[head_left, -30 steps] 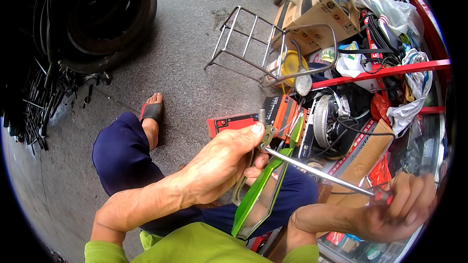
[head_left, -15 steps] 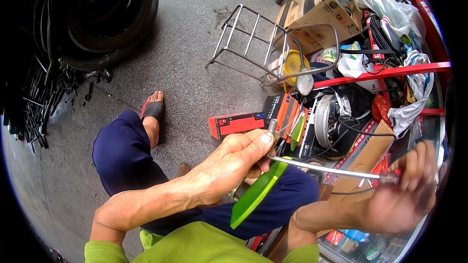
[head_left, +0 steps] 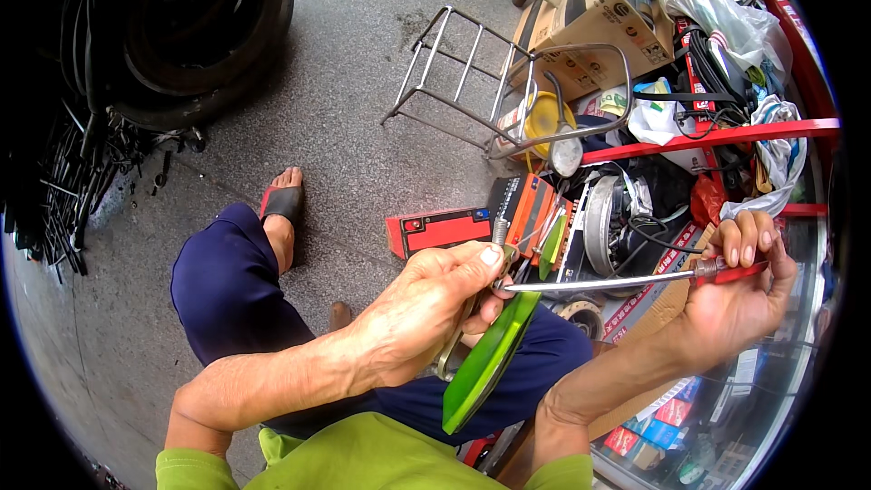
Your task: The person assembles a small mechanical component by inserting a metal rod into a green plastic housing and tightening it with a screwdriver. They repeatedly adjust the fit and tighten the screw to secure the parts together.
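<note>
My left hand point(head_left: 426, 299) is closed around the metal stem of a motorcycle mirror; the stem's threaded end point(head_left: 500, 232) sticks up past my thumb. The green mirror point(head_left: 481, 367) hangs tilted below my fingers, above my navy trouser leg. In my right hand point(head_left: 730, 308) is a screwdriver point(head_left: 608, 284), its red handle lying along the fingers and palm. Its long steel shaft points left, and the tip meets the fitting at my left fingertips. Exactly where the tip sits is hidden by those fingers.
A red-and-black battery point(head_left: 445, 232) stands on the floor beyond my left hand. Farther off are a metal carrier rack point(head_left: 458, 82) and a cardboard box point(head_left: 590, 32). Tyres point(head_left: 272, 54) lie at far left. A glass display case point(head_left: 744, 408) sits under my right forearm.
My right hand has turned palm up, and its fingers now lie along the screwdriver handle, which has risen. The mirror in my left hand has tilted slightly and shifted a little to the right.
</note>
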`<control>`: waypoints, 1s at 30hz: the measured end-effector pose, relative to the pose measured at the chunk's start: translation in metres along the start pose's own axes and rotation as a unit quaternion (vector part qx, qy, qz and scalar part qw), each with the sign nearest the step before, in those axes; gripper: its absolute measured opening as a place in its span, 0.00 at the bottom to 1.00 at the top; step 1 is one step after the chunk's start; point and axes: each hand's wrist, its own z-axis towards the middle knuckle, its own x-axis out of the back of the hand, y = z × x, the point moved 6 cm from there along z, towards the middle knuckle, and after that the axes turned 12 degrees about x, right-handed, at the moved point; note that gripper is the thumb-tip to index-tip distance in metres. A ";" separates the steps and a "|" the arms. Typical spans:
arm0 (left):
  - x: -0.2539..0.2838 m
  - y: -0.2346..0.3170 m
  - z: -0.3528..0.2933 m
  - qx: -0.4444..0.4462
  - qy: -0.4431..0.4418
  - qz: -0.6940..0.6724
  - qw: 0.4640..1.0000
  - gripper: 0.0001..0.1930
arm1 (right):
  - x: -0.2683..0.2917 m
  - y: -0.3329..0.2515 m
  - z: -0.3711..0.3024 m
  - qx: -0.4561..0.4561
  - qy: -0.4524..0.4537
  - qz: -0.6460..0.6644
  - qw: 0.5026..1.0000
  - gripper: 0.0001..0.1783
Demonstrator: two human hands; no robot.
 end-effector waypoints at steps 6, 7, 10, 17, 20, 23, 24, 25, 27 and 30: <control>-0.003 0.003 -0.002 -0.015 -0.018 -0.040 0.999 0.20 | 0.009 0.006 0.005 -0.016 0.038 0.013 0.999 0.08; -0.003 0.003 -0.002 -0.019 -0.019 -0.043 0.999 0.20 | 0.009 0.007 0.005 -0.019 0.043 0.014 0.999 0.09; -0.003 0.004 -0.001 -0.031 -0.014 -0.044 0.998 0.16 | 0.010 0.008 0.006 -0.028 0.041 0.031 0.998 0.09; -0.006 0.006 -0.002 -0.030 0.005 -0.052 0.998 0.15 | 0.006 -0.007 0.005 0.009 0.013 0.059 0.998 0.10; -0.005 0.005 -0.001 -0.033 0.006 -0.045 0.998 0.16 | 0.004 -0.009 0.003 0.003 0.003 0.069 0.998 0.10; -0.005 0.006 -0.001 -0.032 0.008 -0.035 0.999 0.16 | 0.004 -0.010 0.002 0.005 -0.001 0.067 0.998 0.10; -0.005 0.006 -0.001 -0.031 0.009 -0.032 0.999 0.16 | 0.004 -0.010 0.002 0.006 -0.003 0.064 0.998 0.10; -0.005 0.006 -0.001 -0.030 0.009 -0.031 0.999 0.16 | 0.005 -0.010 0.002 0.007 -0.006 0.062 0.998 0.10; -0.005 0.005 -0.001 -0.027 0.010 -0.030 0.999 0.16 | 0.005 -0.010 0.002 0.012 -0.008 0.058 0.998 0.10; -0.005 0.006 -0.002 -0.026 0.012 -0.031 0.999 0.16 | -0.002 -0.010 -0.001 0.016 -0.037 0.039 0.998 0.10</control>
